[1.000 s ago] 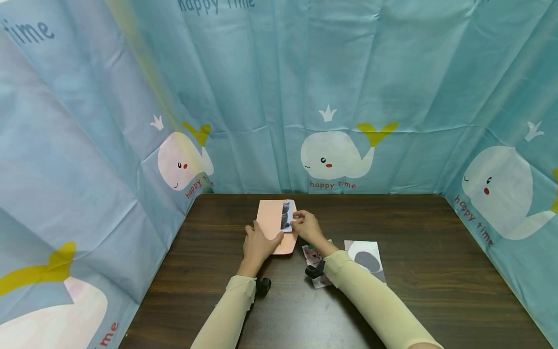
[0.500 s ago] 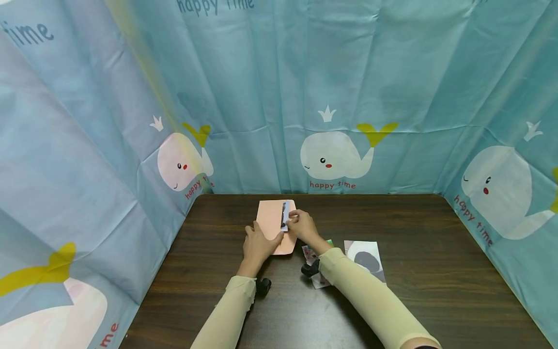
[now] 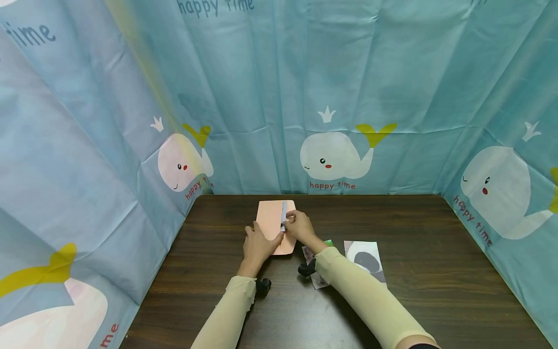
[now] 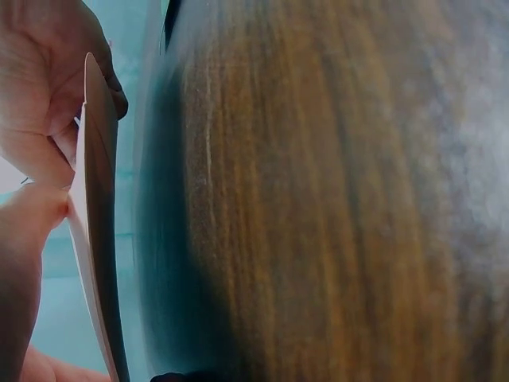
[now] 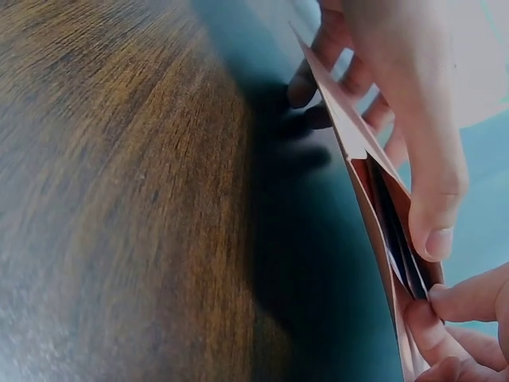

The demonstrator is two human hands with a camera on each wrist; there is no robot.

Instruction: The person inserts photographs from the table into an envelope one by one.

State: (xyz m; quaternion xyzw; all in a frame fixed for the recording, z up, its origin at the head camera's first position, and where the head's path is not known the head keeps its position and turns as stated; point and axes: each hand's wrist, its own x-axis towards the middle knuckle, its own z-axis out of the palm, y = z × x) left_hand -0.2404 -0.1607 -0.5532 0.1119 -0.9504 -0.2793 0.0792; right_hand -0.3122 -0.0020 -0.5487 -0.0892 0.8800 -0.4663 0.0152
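A peach envelope (image 3: 269, 213), its flap open toward the right, is in my left hand (image 3: 258, 247); the thumb lies over the front near the lower edge and the fingers reach along the left side. My right hand (image 3: 301, 227) pinches a photo card (image 3: 284, 209) at the envelope's mouth. Only a narrow pale strip of that card shows; the rest is inside the envelope. In the right wrist view, the envelope's mouth gapes around dark card edges (image 5: 395, 227). There, right fingertips (image 5: 445, 306) are right at the opening, below the left thumb.
Beside my right forearm lies a picture card with a green corner (image 3: 330, 243), partly covered by the sleeve. Farther right is a white card with a grey oval (image 3: 366, 259). The dark wooden table (image 3: 436, 271) is bordered by a blue whale-print curtain (image 3: 261, 145).
The right hand has moved a little left, sliding the photo card deeper into the envelope, so its dark picture has nearly disappeared. The left hand has kept its place on the envelope.
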